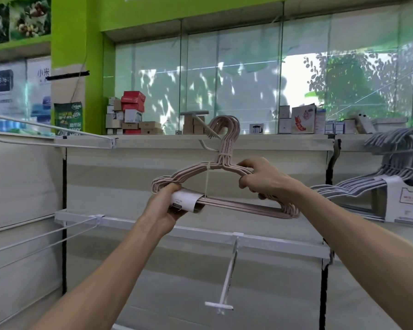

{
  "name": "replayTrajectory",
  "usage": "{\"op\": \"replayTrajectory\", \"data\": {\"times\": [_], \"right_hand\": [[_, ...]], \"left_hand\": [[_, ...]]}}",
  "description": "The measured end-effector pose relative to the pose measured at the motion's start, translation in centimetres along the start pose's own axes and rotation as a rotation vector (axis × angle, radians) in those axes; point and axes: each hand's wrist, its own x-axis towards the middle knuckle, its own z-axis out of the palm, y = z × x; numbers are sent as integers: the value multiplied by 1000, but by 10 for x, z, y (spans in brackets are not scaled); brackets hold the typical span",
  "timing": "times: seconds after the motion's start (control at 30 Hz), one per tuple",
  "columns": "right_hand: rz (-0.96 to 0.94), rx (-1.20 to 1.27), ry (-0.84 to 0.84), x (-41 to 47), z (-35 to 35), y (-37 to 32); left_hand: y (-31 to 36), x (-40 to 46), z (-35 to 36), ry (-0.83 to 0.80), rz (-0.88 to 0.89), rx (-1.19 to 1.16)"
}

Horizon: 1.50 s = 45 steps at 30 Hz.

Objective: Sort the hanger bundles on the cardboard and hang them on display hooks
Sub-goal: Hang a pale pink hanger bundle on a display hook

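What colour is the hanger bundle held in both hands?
Pale pink hanger bundle, clearest in the head view.

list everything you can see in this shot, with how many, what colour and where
pink hanger bundle: one, pale pink, centre, held in both hands at an upper display hook
paper label: one, white, round the bundle's bottom bar
grey hanger bundle: one, grey, hanging at right
lower display hook: one, white, low centre, bare
boxes: many, red, white and brown, on the top shelf
green pillar: one, upper left
left hand: grips the label end
right hand: grips the bundle's right shoulder
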Motion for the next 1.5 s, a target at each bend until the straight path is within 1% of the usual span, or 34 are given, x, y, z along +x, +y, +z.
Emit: {"op": "replayTrajectory", "data": {"times": [0.37, 0.67, 0.9, 1.1, 1.23, 1.4, 1.5], "right_hand": [[20, -184, 50, 11, 11, 12], [10, -363, 12, 15, 15, 15], [28, -401, 19, 14, 20, 14], [68, -492, 134, 9, 27, 15], [93, -608, 233, 1, 30, 16], [55, -751, 283, -17, 34, 9], [24, -745, 302, -30, 33, 2]], "left_hand": [[-27, 30, -4, -38, -98, -54], [-50, 41, -6, -59, -177, -95], [-48, 40, -9, -92, -187, -79], [-49, 33, -24, -181, -236, -53], [-50, 25, -32, -204, -240, -38], [-49, 10, -39, -233, -282, 3], [-46, -3, -35, -251, -286, 66]]}}
